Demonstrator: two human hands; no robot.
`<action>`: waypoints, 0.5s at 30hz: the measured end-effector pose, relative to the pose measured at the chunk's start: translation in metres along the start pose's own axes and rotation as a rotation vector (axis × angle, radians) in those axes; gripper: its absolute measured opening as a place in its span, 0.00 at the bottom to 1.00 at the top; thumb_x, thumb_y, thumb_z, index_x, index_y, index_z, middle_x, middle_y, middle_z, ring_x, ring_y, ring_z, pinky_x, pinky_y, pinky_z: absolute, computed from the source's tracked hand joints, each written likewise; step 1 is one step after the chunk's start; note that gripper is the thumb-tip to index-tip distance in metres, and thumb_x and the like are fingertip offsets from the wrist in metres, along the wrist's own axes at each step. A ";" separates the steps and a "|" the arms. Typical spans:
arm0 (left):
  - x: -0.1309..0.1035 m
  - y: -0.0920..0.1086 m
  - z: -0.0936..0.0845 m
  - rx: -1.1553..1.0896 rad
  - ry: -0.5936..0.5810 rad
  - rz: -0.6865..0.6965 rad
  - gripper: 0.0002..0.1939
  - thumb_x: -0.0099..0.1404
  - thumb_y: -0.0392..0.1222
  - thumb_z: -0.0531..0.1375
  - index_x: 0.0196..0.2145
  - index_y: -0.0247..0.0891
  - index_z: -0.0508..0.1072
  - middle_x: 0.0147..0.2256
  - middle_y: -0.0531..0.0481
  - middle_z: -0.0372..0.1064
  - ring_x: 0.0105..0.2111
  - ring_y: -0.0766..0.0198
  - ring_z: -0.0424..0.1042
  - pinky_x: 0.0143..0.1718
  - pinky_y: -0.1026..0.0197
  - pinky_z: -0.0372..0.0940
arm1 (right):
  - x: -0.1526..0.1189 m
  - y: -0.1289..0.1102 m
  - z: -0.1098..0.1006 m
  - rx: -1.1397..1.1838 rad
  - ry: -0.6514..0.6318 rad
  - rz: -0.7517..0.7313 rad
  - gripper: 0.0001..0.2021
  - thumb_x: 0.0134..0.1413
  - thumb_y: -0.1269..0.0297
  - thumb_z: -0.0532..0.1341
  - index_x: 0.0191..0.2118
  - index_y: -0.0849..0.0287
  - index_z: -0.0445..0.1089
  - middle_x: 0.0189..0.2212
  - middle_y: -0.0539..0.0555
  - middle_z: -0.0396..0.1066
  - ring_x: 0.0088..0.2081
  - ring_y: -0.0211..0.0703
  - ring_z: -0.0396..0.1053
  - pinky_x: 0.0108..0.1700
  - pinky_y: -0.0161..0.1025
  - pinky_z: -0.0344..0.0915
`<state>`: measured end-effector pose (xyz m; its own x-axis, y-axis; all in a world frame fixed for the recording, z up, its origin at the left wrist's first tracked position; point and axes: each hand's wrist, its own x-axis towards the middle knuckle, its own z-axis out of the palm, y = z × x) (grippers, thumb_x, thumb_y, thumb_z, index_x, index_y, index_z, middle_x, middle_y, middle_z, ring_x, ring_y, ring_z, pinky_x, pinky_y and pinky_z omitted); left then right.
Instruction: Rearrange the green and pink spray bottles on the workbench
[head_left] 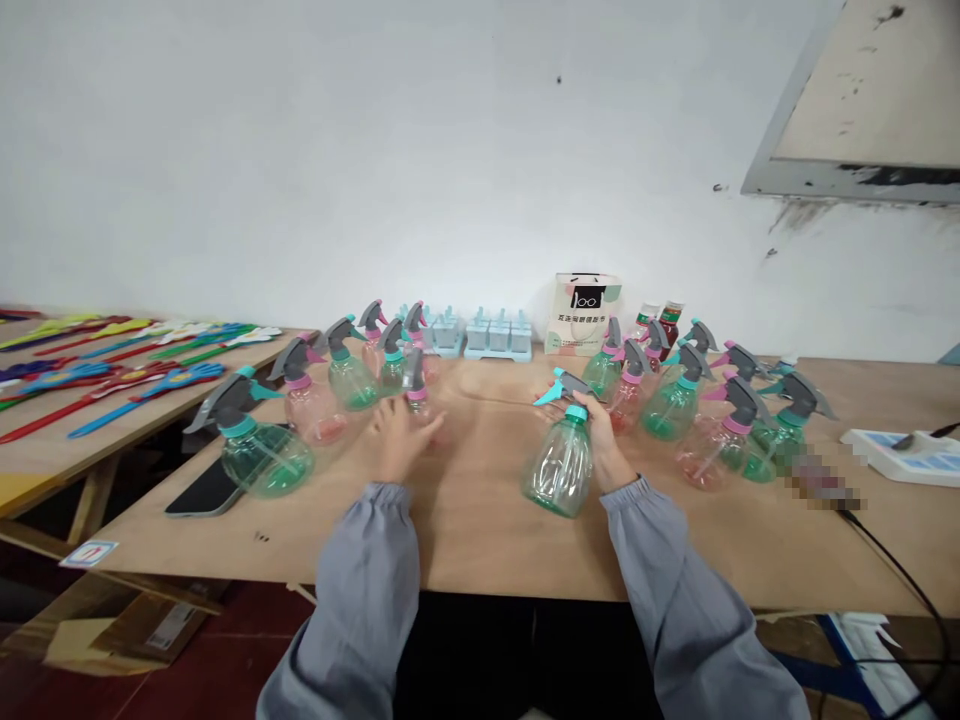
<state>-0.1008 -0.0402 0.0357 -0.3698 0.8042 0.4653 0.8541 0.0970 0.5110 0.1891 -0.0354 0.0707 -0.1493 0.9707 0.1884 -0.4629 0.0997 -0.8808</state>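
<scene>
In my right hand is a clear green spray bottle, tilted a little, with a grey-and-turquoise trigger head. My fingers are closed around its neck and upper side. My left hand wraps around a pink spray bottle with a grey head and pink collar; the hand hides much of its body. Left of that hand stand several more spray bottles, among them a pink one and a large green one. Another group is to the right, with a green bottle and a pink one.
Pale blue ice-pop moulds and a printed bag stand near the wall. A phone lies at left, a white power strip at right with a black cable. Colourful flower-topped strips cover the neighbouring table.
</scene>
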 end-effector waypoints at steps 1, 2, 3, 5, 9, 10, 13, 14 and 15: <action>-0.008 0.011 0.003 -0.013 -0.046 0.069 0.31 0.61 0.57 0.65 0.53 0.34 0.65 0.53 0.35 0.64 0.57 0.39 0.65 0.57 0.38 0.62 | 0.000 0.001 0.000 0.015 0.000 0.015 0.19 0.39 0.50 0.69 0.39 0.53 0.75 0.33 0.55 0.80 0.45 0.57 0.78 0.45 0.51 0.75; -0.015 0.021 0.005 -0.030 -0.084 0.128 0.30 0.60 0.56 0.66 0.51 0.34 0.65 0.53 0.36 0.64 0.56 0.42 0.66 0.57 0.41 0.62 | 0.000 0.002 0.001 0.016 0.004 0.023 0.18 0.38 0.52 0.69 0.38 0.52 0.75 0.34 0.54 0.81 0.46 0.57 0.78 0.46 0.51 0.75; -0.021 0.029 0.008 -0.046 -0.111 0.176 0.30 0.59 0.56 0.66 0.51 0.35 0.65 0.52 0.37 0.65 0.56 0.44 0.66 0.57 0.43 0.62 | -0.001 0.004 0.001 0.010 0.005 0.029 0.18 0.36 0.55 0.69 0.38 0.52 0.75 0.34 0.54 0.81 0.46 0.56 0.78 0.47 0.50 0.75; -0.031 0.041 0.012 -0.063 -0.137 0.236 0.28 0.59 0.56 0.66 0.50 0.37 0.65 0.52 0.38 0.65 0.57 0.45 0.65 0.56 0.44 0.61 | -0.002 0.007 0.004 -0.001 -0.019 0.039 0.16 0.34 0.59 0.68 0.35 0.52 0.75 0.34 0.53 0.81 0.47 0.56 0.78 0.48 0.50 0.75; -0.035 0.043 0.015 -0.081 -0.142 0.275 0.25 0.59 0.56 0.65 0.47 0.38 0.66 0.50 0.40 0.66 0.56 0.46 0.65 0.54 0.45 0.60 | -0.005 0.010 0.007 -0.025 -0.138 0.053 0.12 0.33 0.62 0.64 0.31 0.54 0.75 0.33 0.54 0.80 0.46 0.55 0.77 0.48 0.48 0.74; -0.034 0.042 0.015 -0.086 -0.141 0.277 0.25 0.59 0.56 0.65 0.46 0.39 0.66 0.49 0.41 0.66 0.55 0.46 0.66 0.53 0.45 0.60 | -0.005 0.010 0.007 -0.029 -0.165 0.055 0.12 0.32 0.63 0.64 0.31 0.55 0.75 0.32 0.54 0.80 0.45 0.54 0.77 0.47 0.47 0.74; -0.031 0.037 0.016 -0.101 -0.129 0.280 0.23 0.58 0.56 0.66 0.44 0.40 0.67 0.47 0.42 0.66 0.53 0.47 0.67 0.52 0.46 0.60 | -0.004 0.009 0.005 -0.014 -0.206 0.043 0.11 0.31 0.64 0.62 0.29 0.55 0.73 0.27 0.52 0.77 0.39 0.52 0.77 0.43 0.44 0.73; -0.031 0.036 0.016 -0.104 -0.124 0.280 0.23 0.58 0.55 0.66 0.44 0.40 0.67 0.46 0.42 0.66 0.52 0.46 0.67 0.51 0.47 0.60 | -0.002 0.009 0.004 -0.010 -0.206 0.035 0.10 0.31 0.64 0.61 0.28 0.56 0.72 0.25 0.51 0.75 0.37 0.51 0.77 0.40 0.43 0.73; -0.030 0.036 0.017 -0.105 -0.118 0.282 0.23 0.57 0.55 0.66 0.44 0.40 0.67 0.46 0.42 0.66 0.52 0.46 0.67 0.51 0.47 0.60 | -0.001 0.009 0.003 -0.015 -0.200 0.027 0.09 0.31 0.64 0.60 0.27 0.56 0.71 0.23 0.51 0.74 0.35 0.50 0.77 0.38 0.42 0.73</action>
<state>-0.0529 -0.0514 0.0275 -0.0741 0.8539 0.5152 0.8719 -0.1953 0.4490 0.1823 -0.0364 0.0639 -0.3327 0.9103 0.2462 -0.4439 0.0791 -0.8926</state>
